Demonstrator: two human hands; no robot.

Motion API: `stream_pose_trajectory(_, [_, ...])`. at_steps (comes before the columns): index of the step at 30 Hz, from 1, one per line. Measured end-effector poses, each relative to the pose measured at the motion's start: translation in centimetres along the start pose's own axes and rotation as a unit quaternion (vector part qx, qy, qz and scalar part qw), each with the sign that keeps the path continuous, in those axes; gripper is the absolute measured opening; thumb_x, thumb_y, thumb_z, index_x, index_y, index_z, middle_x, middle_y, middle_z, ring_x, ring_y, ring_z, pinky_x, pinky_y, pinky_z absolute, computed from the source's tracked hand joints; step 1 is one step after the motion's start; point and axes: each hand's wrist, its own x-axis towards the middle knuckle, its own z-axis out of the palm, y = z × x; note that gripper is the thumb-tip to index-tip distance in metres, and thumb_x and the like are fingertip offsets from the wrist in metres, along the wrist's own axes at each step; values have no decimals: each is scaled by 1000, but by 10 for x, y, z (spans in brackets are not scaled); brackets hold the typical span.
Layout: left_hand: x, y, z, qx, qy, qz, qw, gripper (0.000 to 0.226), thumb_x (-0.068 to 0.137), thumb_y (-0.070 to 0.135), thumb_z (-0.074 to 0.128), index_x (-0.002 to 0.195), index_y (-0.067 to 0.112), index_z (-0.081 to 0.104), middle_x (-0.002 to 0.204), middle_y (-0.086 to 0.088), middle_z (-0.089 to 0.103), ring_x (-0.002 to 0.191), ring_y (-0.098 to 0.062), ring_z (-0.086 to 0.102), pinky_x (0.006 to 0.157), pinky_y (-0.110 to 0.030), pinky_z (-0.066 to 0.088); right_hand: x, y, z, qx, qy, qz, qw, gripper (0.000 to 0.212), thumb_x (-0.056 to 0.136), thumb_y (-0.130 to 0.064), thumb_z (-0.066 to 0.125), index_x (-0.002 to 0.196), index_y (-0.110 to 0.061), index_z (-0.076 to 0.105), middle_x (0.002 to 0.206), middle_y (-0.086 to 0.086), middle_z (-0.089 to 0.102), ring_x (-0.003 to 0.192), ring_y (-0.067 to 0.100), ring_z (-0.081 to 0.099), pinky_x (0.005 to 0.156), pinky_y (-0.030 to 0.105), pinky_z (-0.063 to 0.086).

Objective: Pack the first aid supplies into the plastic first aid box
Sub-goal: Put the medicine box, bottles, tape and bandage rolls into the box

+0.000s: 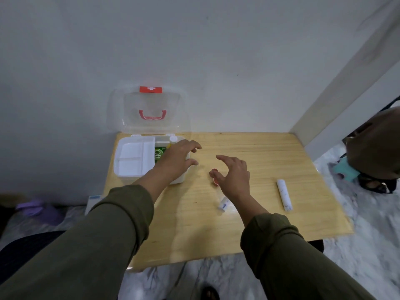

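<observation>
1. Presently, the first aid box [138,161] is seen at the far left of the wooden table [249,213], its clear lid [151,111] raised against the wall.
2. A white divided tray [132,158] is seated in the box's left part; a green packet [159,154] and a white-capped bottle [173,139] are seen to the tray's right.
3. The left hand [177,161] is held over the box's right side — fingers spread, nothing gripped.
4. The right hand [233,176] is hovering right of the box, fingers loosely curled apart, empty; a red-capped tube [223,203] is partly hidden beneath it.
5. A white roll [284,194] lies further right — well apart from the box.
</observation>
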Motion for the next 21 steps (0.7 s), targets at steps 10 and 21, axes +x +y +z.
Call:
stream_pose_trajectory(10, [23, 8, 93, -25, -48, -75, 996, 62, 87, 3, 58, 135, 38, 40, 131, -1, 57, 123, -18, 51, 96, -25, 38, 11, 77, 3, -24, -41, 14, 999, 53, 79, -42, 69, 128, -30, 53, 133, -1, 50, 130, 18, 32, 99, 34, 30])
stream_pose_trajectory(21, [36, -15, 131, 16, -89, -103, 991, 55, 89, 7, 56, 138, 28, 45, 137, -3, 54, 126, -21, 50, 96, -18, 31, 44, 109, 44, -21, -125, -40, 991, 55, 72, -47, 73, 121, -27, 59, 128, -2, 52, 125, 19, 34, 95, 33, 31])
